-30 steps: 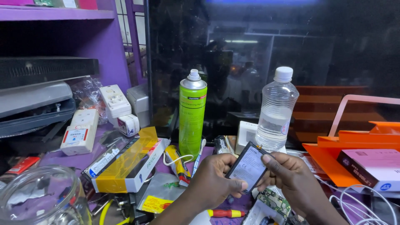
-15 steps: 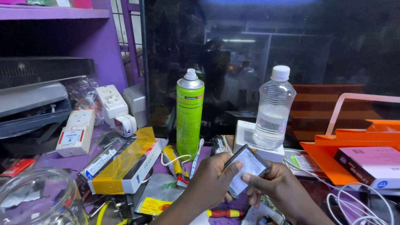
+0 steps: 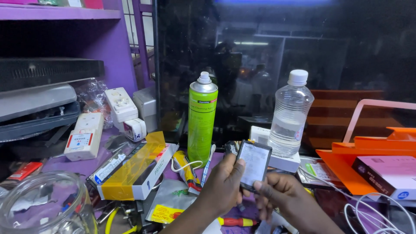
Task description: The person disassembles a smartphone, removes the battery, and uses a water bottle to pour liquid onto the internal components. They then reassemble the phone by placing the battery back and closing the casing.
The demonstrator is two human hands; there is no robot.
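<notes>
Left hand (image 3: 223, 182): your fingers are closed around the phone battery (image 3: 255, 164), thumb on its face.
Right hand (image 3: 284, 199): your fingertips pinch the battery's lower edge.
Behind: green spray can (image 3: 202, 119), water bottle (image 3: 290, 115).

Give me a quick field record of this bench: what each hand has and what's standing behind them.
left hand: grips the left edge of a flat phone battery
right hand: fingers on the battery's lower edge
behind, left: green spray can, upright
behind, right: clear plastic bottle on a white box
surface: purple bench
</notes>
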